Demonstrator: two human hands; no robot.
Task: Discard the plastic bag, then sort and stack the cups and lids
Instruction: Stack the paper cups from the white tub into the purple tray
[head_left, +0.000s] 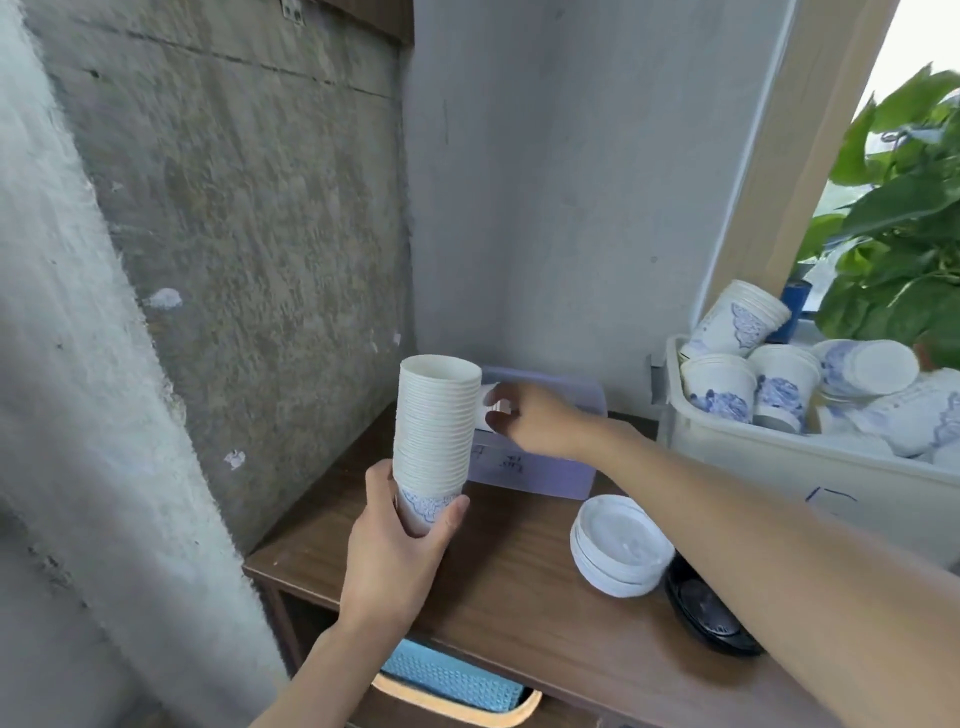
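While the left hand (400, 551) wraps its fingers around the bottom of a tall stack of paper cups (435, 441), holding it upright above the wooden cabinet top (498, 587), the right hand (540, 415) reaches across behind that stack toward a pale purple box (540, 467) that stands against the wall at the back of the surface. Its fingers are curled close together around something small and white at the box's upper edge; it is too blurred for me to say what it is or whether they truly grip it. The lowest cup in the held stack shows a blue printed pattern between the thumb and fingers.

Near the right forearm, a short pile of white lids (621, 545) sits on the cabinet top, and just beside it, partly under the arm, lies a pile of black lids (701, 610). Further right stands a white plastic bin (779, 467) crowded with more cups (719, 387) with blue patterns, some upright in nested stacks, some tipped on their sides, one stack leaning out over the rim. Behind the bin, green plant leaves (898, 208) fill the window corner.

Below the cabinet top, in the open shelf, a blue textured cloth (452, 678) lies in a tray with a tan rim (498, 719).
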